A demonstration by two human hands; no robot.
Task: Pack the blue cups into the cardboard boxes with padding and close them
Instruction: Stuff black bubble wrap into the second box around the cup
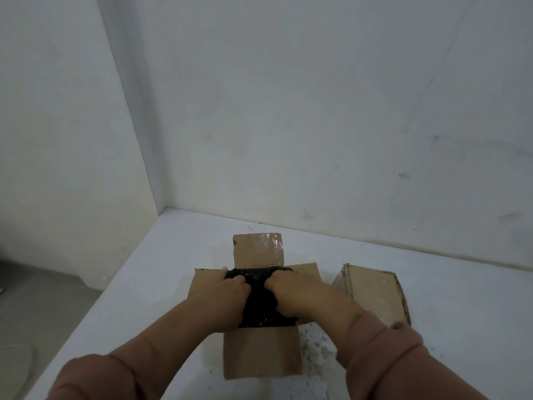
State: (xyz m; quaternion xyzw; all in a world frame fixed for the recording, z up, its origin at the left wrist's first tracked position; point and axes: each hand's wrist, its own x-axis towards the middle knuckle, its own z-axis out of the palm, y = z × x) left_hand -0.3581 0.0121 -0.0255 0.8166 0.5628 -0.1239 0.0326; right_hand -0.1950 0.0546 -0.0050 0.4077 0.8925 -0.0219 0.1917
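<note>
An open cardboard box (261,352) sits on the white table (432,284), its four flaps spread outward. Black bubble-wrap padding (261,295) fills the box's opening. My left hand (227,295) and my right hand (291,293) are both down in the box, pressing on the black padding, fingers curled into it. No blue cup is visible; whatever lies under the padding is hidden.
A second cardboard box (375,293) stands shut just right of the open one, close to my right sleeve. Small white crumbs (314,350) lie on the table by the near flap. Walls close off the table at the back and left.
</note>
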